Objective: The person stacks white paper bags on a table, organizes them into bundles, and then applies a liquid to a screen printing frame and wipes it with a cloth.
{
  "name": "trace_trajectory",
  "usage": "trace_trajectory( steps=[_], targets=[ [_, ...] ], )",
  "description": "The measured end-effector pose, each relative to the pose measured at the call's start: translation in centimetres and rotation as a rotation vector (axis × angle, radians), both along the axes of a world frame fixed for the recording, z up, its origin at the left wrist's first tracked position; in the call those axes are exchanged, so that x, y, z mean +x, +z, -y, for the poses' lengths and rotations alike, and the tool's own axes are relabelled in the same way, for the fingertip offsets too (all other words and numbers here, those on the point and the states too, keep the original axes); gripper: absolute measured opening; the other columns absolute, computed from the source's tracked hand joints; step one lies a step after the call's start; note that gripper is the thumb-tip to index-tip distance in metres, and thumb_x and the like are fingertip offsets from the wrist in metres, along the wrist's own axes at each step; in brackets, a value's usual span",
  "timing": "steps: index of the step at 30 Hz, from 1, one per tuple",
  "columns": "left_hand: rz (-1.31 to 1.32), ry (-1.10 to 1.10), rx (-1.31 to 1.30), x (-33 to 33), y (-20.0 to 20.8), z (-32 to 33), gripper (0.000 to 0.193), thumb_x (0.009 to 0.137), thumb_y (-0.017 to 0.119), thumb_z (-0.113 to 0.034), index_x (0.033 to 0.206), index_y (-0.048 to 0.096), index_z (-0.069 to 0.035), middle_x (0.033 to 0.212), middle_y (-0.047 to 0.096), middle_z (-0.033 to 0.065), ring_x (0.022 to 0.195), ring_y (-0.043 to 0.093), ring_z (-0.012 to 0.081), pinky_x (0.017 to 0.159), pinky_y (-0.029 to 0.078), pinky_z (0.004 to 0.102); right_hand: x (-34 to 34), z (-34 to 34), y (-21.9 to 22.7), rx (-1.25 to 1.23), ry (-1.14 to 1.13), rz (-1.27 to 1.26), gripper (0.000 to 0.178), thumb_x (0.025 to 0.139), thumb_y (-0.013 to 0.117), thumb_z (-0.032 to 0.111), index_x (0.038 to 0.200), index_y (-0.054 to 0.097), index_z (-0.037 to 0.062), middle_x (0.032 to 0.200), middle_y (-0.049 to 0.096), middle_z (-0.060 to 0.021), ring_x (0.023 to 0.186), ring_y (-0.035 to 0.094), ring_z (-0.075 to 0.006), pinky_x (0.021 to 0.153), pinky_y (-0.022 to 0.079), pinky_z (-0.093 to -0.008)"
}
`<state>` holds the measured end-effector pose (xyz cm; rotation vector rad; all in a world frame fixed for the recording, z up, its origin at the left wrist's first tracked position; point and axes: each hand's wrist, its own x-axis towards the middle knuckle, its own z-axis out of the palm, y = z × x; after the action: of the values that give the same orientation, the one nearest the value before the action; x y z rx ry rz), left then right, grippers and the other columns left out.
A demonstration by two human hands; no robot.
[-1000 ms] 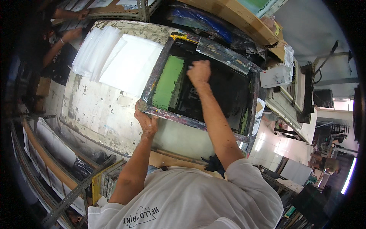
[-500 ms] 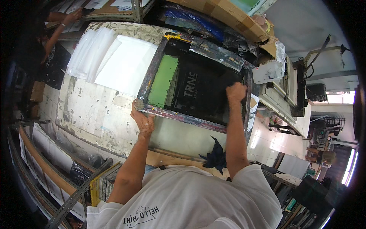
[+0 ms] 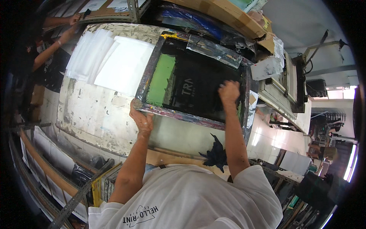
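Observation:
A screen printing frame with a paint-spattered rim lies tilted across the table. Its mesh carries a green band at the left and wet-looking black ink over most of the rest, with pale lettering partly visible. My left hand grips the frame's near left corner, thumb along the rim. Over the inked right part, my right hand is closed on something dark that blends into the black; its shape cannot be made out. A stained flat strip rests along the frame's far side.
White sheets and translucent sheets lie left of the frame on the stained table. A dark crumpled cloth is near my waist. Cardboard borders the far side, a machine the right. Another person's hand shows at upper left.
My right hand has shifted slightly left and nearer over the mesh. Less of the pale lettering shows on its right side. My left hand stays on the corner.

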<state>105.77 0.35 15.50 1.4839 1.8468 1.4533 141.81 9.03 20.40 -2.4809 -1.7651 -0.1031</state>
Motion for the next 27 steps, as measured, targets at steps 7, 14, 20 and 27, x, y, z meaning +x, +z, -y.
trace_trajectory(
  steps=[7,14,20,27],
  targets=[
    [0.167,-0.024,0.059,0.9,1.5,-0.5,0.111,0.067,0.060,-0.083,0.127,0.044,0.009,0.102,0.060,0.0169,0.095,0.059,0.0324,0.091,0.044,0.0436,-1.4,-0.4,0.0,-0.004,-0.191,0.074,0.014,0.069,0.074,0.017,0.079,0.073,0.0070,0.096,0.069,-0.0129,0.099,0.062,-0.0322,0.075,0.057,-0.0437],
    [0.086,-0.027,0.074,0.7,1.7,-0.8,0.109,0.067,0.061,-0.084,0.123,0.047,0.008,0.098,0.061,0.0149,0.090,0.060,0.0300,0.085,0.047,0.0415,-15.7,-2.5,0.1,0.107,0.444,-0.184,0.019,0.060,0.075,0.014,0.077,0.073,0.0052,0.090,0.068,-0.0138,0.097,0.059,-0.0319,0.076,0.056,-0.0408],
    [0.065,0.003,0.032,0.3,0.2,-0.4,0.111,0.068,0.059,-0.084,0.127,0.044,0.008,0.101,0.061,0.0154,0.094,0.058,0.0329,0.093,0.042,0.0444,-0.5,3.3,0.1,0.047,-0.026,0.030,0.018,0.063,0.077,0.019,0.075,0.072,0.0080,0.087,0.067,-0.0124,0.093,0.063,-0.0305,0.074,0.056,-0.0441],
    [0.021,-0.003,0.068,0.1,0.5,-0.4,0.112,0.065,0.063,-0.084,0.126,0.044,0.008,0.102,0.061,0.0154,0.095,0.059,0.0299,0.091,0.044,0.0424,-1.6,3.8,1.1,0.033,-0.099,0.051,0.016,0.064,0.075,0.014,0.077,0.072,0.0051,0.090,0.068,-0.0140,0.094,0.062,-0.0326,0.074,0.056,-0.0427]
  ],
)
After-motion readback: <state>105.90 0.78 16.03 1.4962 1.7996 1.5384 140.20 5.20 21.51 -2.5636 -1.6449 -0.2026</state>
